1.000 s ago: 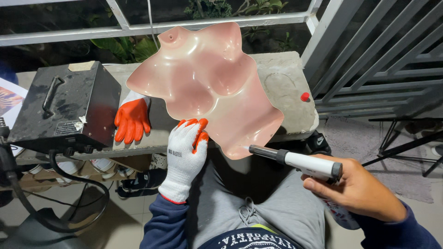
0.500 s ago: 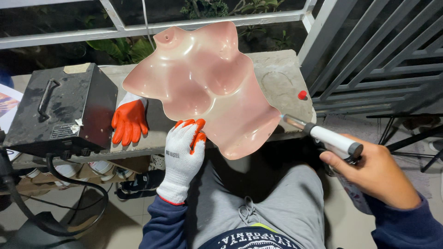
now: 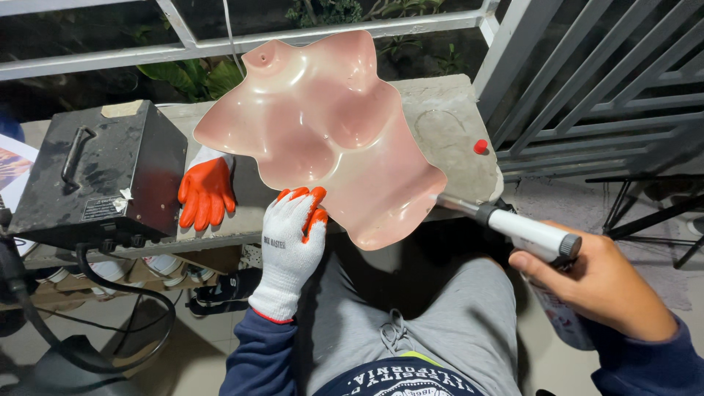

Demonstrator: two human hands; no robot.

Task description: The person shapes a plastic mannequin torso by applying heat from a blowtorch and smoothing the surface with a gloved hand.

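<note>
My left hand [image 3: 292, 242], in a white glove with orange fingertips, grips the lower edge of a pink moulded plastic torso shell [image 3: 330, 125] and holds it up over the concrete ledge [image 3: 447, 125]. My bare right hand [image 3: 601, 282] grips a white-and-black torch-like tool [image 3: 524, 231] mounted on a can. Its metal nozzle points at the shell's lower right edge, close to it; whether they touch I cannot tell.
A black metal box with a handle [image 3: 95, 172] sits on the ledge at left, cables hanging below. A spare orange glove [image 3: 207, 192] lies beside it. A small red cap [image 3: 480, 146] rests on the ledge. A grey metal gate [image 3: 609, 81] stands at right.
My right hand has swung the tool from below the shell out to the right, its nozzle now at the shell's lower right edge. My left hand keeps its hold on the shell.
</note>
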